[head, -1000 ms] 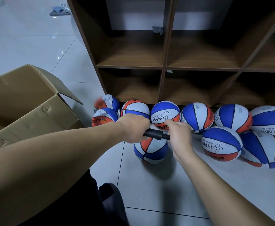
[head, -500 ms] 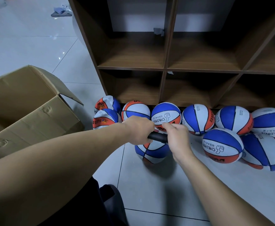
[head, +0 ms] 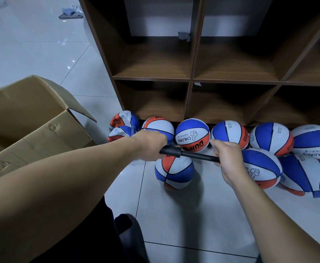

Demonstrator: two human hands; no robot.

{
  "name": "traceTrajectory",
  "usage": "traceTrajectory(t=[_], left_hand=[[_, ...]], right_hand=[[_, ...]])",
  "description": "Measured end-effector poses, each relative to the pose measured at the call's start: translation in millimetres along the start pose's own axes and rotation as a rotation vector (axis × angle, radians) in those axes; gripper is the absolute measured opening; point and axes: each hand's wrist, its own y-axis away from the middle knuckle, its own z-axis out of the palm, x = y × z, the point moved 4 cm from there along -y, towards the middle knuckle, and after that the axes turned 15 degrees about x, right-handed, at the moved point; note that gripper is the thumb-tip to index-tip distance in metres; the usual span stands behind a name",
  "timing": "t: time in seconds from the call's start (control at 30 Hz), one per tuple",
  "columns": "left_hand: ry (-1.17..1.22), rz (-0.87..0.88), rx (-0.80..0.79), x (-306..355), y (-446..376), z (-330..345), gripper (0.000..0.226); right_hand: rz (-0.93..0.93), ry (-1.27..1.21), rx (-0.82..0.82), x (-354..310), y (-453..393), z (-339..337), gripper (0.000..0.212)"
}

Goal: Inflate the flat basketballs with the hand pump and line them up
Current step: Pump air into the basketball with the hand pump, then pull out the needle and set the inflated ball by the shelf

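Head view: pump (head: pixel 190 153) between both hands.

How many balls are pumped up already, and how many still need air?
Done: about five round basketballs line the shelf. In hand: the left hand and right hand grip the black pump above one ball. Left: two crumpled balls at the row's left end, maybe more.

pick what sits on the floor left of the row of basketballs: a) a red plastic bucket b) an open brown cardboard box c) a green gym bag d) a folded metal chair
b: an open brown cardboard box with its flaps up stands on the tiled floor to the left of the blue, white and orange basketballs lined up at the foot of the wooden shelf unit.
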Motion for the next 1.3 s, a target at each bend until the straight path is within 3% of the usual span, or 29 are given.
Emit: traceTrajectory(t=[0.43,0.8,0.97,1.07,1.1,1.17,1.3], left_hand=[[0.075,0.036,0.071,19.8,4.6,-3.3,0.034],[0.095,0.074,0.153,24.6,1.3,-8.8,0.019],[0.138,0.014,0.158,11.0,2.7,-4.8,0.018],[0.189,-0.044,0.161,2.6,3.8,-2.0,0.026],[0.198,-0.071,0.158,-2.0,4.9,-1.0,0.024],[0.225,-0.132,0.165,-12.4,8.1,1.0,0.021],[0.279,-0.249,0.154,-30.9,13.9,9.9,0.022]], right_hand=[[-0.104,-0.022,-0.038,-12.6,35.8,41.5,0.053],[-0.122,-0.003,-0.060,-31.7,49.2,55.6,0.051],[0.105,-0.160,-0.253,-20.6,27.5,63.8,0.052],[0.303,-0.239,-0.200,8.9,4.8,62.1,0.057],[0.281,-0.170,-0.142,19.9,-0.3,62.8,0.045],[0.054,0.086,-0.118,38.6,-5.4,71.5,0.024],[-0.351,0.456,-0.381,69.7,13.9,101.5,0.037]])
